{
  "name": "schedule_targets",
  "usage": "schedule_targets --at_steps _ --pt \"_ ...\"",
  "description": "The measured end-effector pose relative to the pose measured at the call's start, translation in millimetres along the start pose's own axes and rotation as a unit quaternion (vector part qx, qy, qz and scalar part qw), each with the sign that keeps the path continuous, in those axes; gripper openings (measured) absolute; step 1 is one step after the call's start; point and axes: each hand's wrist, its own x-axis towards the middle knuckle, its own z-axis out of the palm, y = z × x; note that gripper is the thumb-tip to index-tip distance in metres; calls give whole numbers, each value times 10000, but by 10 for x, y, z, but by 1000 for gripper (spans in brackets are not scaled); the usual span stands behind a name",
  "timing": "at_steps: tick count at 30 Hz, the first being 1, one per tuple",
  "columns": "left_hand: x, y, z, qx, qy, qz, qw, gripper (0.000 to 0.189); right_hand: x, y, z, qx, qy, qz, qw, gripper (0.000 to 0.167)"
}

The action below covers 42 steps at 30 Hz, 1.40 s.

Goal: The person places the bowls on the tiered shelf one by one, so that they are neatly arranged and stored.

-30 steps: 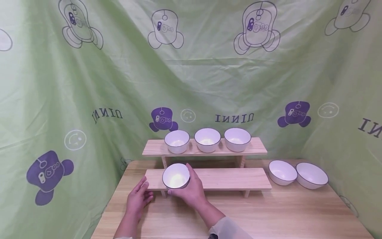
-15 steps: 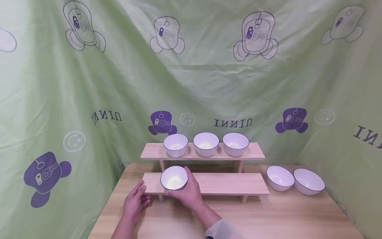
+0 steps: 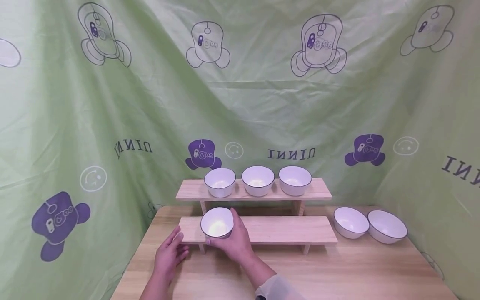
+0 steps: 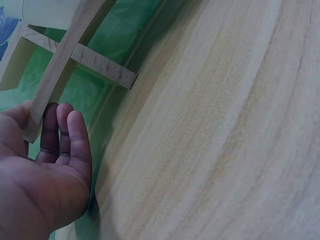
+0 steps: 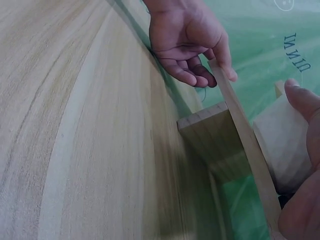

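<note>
My right hand [image 3: 237, 243] grips a white bowl [image 3: 216, 224] with a dark rim, thumb at its near side and fingers round its right side. The bowl is on the left part of the lower wooden shelf [image 3: 285, 229]. In the right wrist view the bowl's outer wall [image 5: 285, 142] sits against the board beside my thumb. At the shelf's left end, my left hand [image 3: 167, 255] pinches the board's corner. The left wrist view shows that hand [image 4: 47, 185] with the board's end [image 4: 37, 117] between thumb and fingers.
Three similar bowls [image 3: 257, 181] stand in a row on the upper shelf [image 3: 322, 190]. Two more bowls, one left [image 3: 351, 223] and one right [image 3: 387, 226], sit on the table [image 3: 285, 266] right of the shelves. A green printed curtain [image 3: 247, 108] hangs behind and at both sides.
The right hand and its bowl have shifted slightly left along the lower shelf. My left hand keeps its place at the shelf's end. The head view has tilted a little.
</note>
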Motion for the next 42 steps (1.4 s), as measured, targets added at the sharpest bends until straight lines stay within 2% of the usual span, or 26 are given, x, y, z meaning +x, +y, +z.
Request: schedule_targets --at_steps 17,24,28,35,42 --pt "-25 33 -6 -2 -7 -41 10000 70 -130 16 -177 -173 -1 -22 9998 138" --pt "-14 33 -3 -38 -23 -71 10000 70 -178 6 -264 30 85 37 10000 132" --pt "-23 39 -2 -50 -32 -85 9999 68 -221 27 -321 94 148 -92 9998 128" --pt "-32 58 -6 -34 -55 -60 10000 70 -287 40 -454 187 268 -213 9992 115" --pt "-36 54 -1 -25 -35 -99 9999 71 -364 56 -630 203 363 -150 9990 112"
